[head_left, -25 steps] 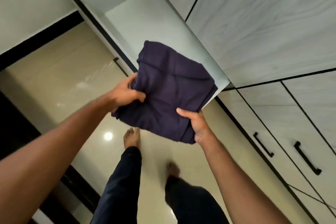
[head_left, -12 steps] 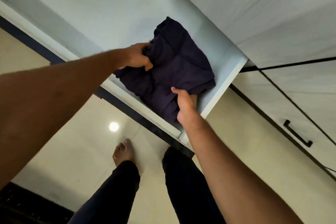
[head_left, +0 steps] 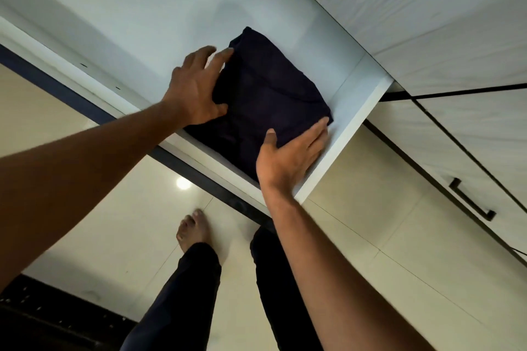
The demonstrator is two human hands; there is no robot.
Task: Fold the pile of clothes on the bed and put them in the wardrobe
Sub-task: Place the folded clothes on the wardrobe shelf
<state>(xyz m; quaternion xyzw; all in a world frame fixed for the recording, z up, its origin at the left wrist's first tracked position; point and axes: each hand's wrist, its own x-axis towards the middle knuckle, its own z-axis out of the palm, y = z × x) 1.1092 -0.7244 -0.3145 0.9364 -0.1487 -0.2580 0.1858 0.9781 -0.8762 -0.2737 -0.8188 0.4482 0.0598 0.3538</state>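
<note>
**Wardrobe drawer: garment set in**

White drawer [head_left: 352,128] stands pulled out over a tiled floor [head_left: 114,222]. Folded dark garment [head_left: 271,94] lies in its near right corner. On its left edge the left hand [head_left: 194,88] lies flat, fingers spread; the right hand [head_left: 285,162] rests open against the near edge. Neither grips. Best now: press the fold flat, square it to the corner, lift both palms straight off.

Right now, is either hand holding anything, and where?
Nothing is gripped. The folded garment lies in the drawer; left hand rests flat on its left edge, right hand touches its near corner.
</note>
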